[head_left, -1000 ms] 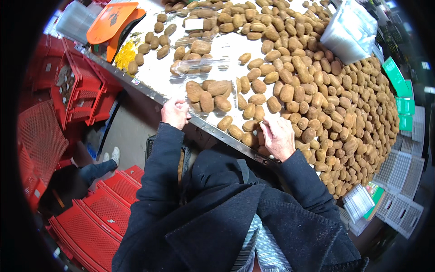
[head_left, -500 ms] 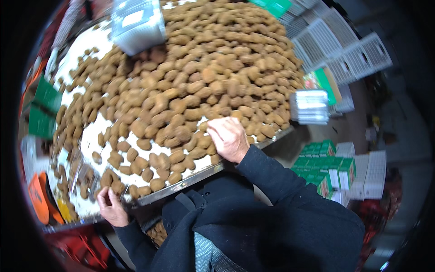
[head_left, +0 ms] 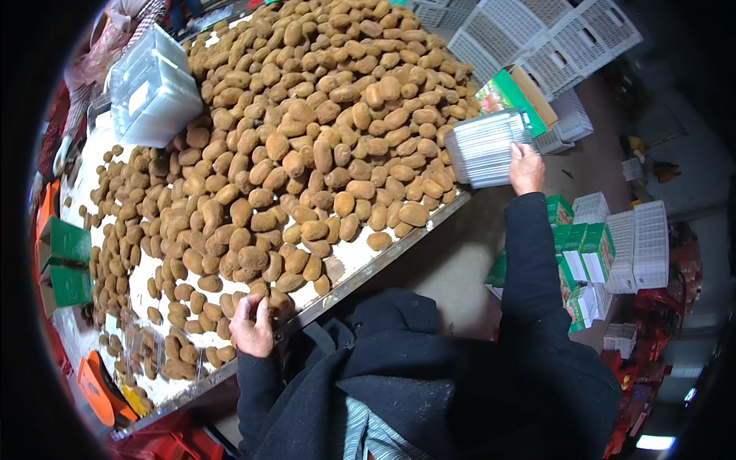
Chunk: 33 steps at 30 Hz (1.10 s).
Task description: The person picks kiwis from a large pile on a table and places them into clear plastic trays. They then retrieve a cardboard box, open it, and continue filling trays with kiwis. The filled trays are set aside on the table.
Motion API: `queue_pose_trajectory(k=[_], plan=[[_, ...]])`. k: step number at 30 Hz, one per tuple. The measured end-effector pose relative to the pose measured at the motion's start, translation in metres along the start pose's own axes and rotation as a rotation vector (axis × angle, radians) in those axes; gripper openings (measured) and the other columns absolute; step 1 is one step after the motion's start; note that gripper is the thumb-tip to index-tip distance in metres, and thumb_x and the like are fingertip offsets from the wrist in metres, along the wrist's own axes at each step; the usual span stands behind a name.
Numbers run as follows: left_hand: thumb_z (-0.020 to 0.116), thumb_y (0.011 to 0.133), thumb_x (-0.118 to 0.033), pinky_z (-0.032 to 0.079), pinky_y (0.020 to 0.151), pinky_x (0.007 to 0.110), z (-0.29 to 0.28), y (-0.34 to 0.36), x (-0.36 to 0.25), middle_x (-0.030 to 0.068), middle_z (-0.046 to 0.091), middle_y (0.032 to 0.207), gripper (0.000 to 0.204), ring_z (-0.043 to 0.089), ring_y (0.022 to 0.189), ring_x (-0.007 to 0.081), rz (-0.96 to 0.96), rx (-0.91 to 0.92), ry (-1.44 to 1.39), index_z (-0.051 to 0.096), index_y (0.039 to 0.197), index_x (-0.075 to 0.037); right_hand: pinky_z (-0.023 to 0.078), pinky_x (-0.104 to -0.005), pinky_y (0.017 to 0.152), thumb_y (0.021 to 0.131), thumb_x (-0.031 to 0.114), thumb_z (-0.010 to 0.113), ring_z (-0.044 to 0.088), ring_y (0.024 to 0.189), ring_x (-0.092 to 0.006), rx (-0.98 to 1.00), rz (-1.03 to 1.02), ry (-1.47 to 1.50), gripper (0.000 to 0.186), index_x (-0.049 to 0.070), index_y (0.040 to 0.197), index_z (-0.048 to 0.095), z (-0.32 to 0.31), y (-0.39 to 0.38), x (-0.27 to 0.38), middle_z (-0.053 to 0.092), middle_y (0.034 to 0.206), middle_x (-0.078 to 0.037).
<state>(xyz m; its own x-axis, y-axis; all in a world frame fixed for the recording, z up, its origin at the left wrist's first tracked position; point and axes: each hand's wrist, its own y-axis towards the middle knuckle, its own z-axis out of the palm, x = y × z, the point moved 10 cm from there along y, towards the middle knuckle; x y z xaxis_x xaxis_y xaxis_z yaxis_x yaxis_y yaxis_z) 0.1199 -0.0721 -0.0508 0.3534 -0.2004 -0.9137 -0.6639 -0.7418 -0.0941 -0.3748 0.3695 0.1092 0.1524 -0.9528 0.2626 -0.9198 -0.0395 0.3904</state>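
Observation:
A broad heap of brown kiwifruit (head_left: 307,115) covers most of the white table (head_left: 146,287). At the table's front edge, my left hand (head_left: 251,330) is beside several kiwifruit, thumb and fingers slightly apart. I see nothing between them. My right arm reaches out to the right, and its hand (head_left: 527,170) grips the near right edge of a stack of clear plastic trays (head_left: 483,153) at the table's right corner. Among the fruit at the lower left lies an open clear plastic container (head_left: 146,345).
Clear plastic boxes (head_left: 153,92) stand on the heap at the back left, near another person's sleeve (head_left: 77,107). Green cartons (head_left: 69,241) are at the left edge; others (head_left: 586,249) sit right of the table. Grey crates (head_left: 567,54) stand back right. An orange object (head_left: 103,391) lies lower left.
My right hand has gone from the kiwifruit at the front edge to the tray stack and taken hold of it. The view has shifted; my left hand is still at the front edge.

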Motion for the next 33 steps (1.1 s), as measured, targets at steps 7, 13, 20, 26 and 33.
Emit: queue_pose_trajectory(k=[7, 13, 20, 26, 33], plan=[[0.069, 0.092, -0.015, 0.055, 0.075, 0.037, 0.028, 0.000, -0.021, 0.0172, 0.070, 0.084, 0.017, 0.071, 0.081, 0.0278, -0.073, 0.022, 0.080, 0.071, 0.102, 0.000, 0.053, -0.0337, 0.089, 0.099, 0.021, 0.070, 0.069, 0.096, -0.0165, 0.215, -0.099, 0.505, 0.029, -0.004, 0.114, 0.075, 0.038, 0.034, -0.077, 0.077, 0.105, -0.010], [0.070, 0.093, -0.019, 0.055, 0.076, 0.044, 0.047, -0.005, -0.025, 0.0189, 0.071, 0.092, 0.017, 0.071, 0.088, 0.0374, -0.100, 0.052, 0.183, 0.070, 0.098, -0.003, 0.048, -0.0281, 0.090, 0.106, 0.025, 0.060, 0.062, 0.100, -0.0117, 0.446, 0.094, 0.692, 0.036, -0.007, 0.120, 0.070, 0.090, 0.083, -0.137, 0.071, 0.110, -0.004], [0.071, 0.094, -0.018, 0.056, 0.077, 0.041, 0.066, -0.005, -0.027, 0.0179, 0.073, 0.092, 0.018, 0.073, 0.088, 0.0329, -0.103, 0.097, 0.199, 0.071, 0.102, -0.003, 0.049, -0.0382, 0.089, 0.110, 0.034, 0.048, 0.065, 0.099, -0.0301, 0.259, -0.255, 0.152, 0.040, -0.003, 0.118, 0.063, 0.076, 0.090, -0.119, 0.070, 0.104, -0.019], [0.070, 0.094, -0.019, 0.056, 0.077, 0.041, 0.066, -0.003, -0.019, 0.0182, 0.073, 0.092, 0.018, 0.073, 0.089, 0.0340, -0.147, 0.114, 0.202, 0.070, 0.102, -0.003, 0.049, -0.0498, 0.085, 0.109, 0.030, 0.046, 0.062, 0.104, -0.0464, 0.017, -0.377, -0.035, 0.032, 0.001, 0.113, 0.059, 0.061, 0.078, -0.101, 0.066, 0.106, -0.028], [0.070, 0.093, -0.018, 0.056, 0.077, 0.042, 0.063, -0.006, -0.007, 0.0183, 0.073, 0.091, 0.016, 0.072, 0.088, 0.0352, -0.171, 0.089, 0.217, 0.070, 0.100, -0.003, 0.049, -0.0483, 0.085, 0.106, 0.044, 0.052, 0.064, 0.104, -0.0430, 0.046, -0.112, -0.102, 0.043, 0.003, 0.101, 0.059, 0.044, 0.096, -0.116, 0.068, 0.106, -0.023]])
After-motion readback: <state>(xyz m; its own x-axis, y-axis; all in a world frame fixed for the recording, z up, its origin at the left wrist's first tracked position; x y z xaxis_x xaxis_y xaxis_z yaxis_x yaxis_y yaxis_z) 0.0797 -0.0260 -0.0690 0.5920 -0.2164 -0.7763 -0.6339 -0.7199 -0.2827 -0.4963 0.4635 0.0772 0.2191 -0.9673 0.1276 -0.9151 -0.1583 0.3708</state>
